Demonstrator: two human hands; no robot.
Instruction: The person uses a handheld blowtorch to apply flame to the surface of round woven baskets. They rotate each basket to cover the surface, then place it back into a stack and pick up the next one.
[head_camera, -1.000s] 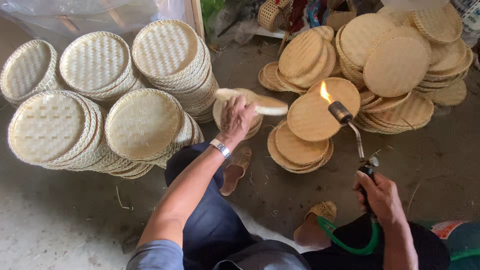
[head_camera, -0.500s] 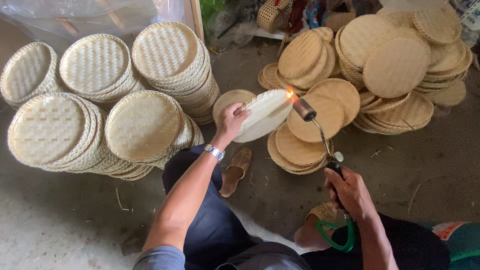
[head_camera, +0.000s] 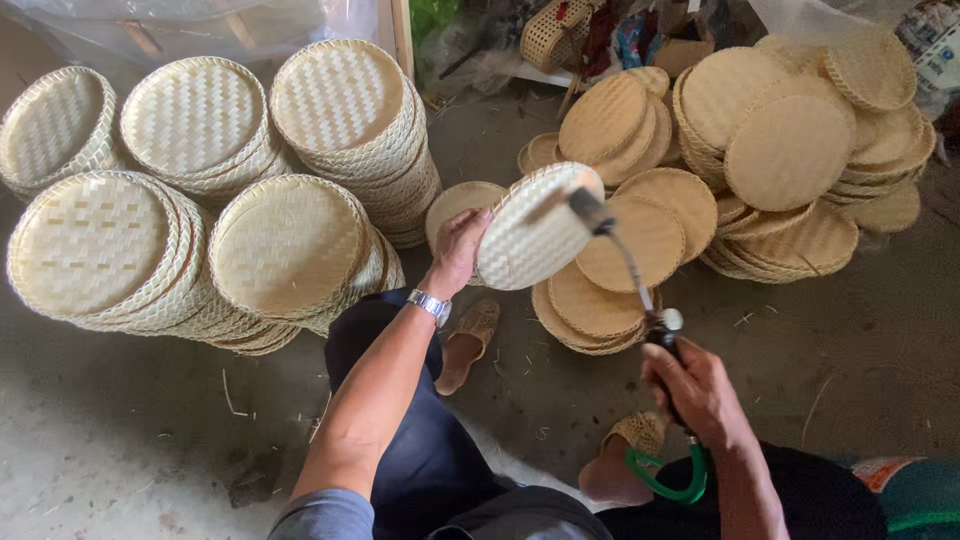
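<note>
Left hand (head_camera: 458, 248): clamped on the rim of a pale woven tray (head_camera: 538, 228), held tilted above the floor (head_camera: 120, 440).
Right hand (head_camera: 700, 392): wrapped around a gas torch (head_camera: 628, 262), its nozzle against the tray's face.
Hands: well apart.
Left: pale tray stacks (head_camera: 285, 255).
Right: tan tray stacks (head_camera: 790, 150).
Below: a woven sandal (head_camera: 468, 340).

A craft workshop for woven basketry, set on a bare concrete floor (head_camera: 120, 450) strewn with stray straw bits. Stacked everywhere: pale round woven trays (head_camera: 290, 250) at left, darker flat woven discs (head_camera: 790, 150) at right. Also clear plastic sheeting (head_camera: 200, 20) behind, and a gas torch (head_camera: 625, 260) in use.
</note>
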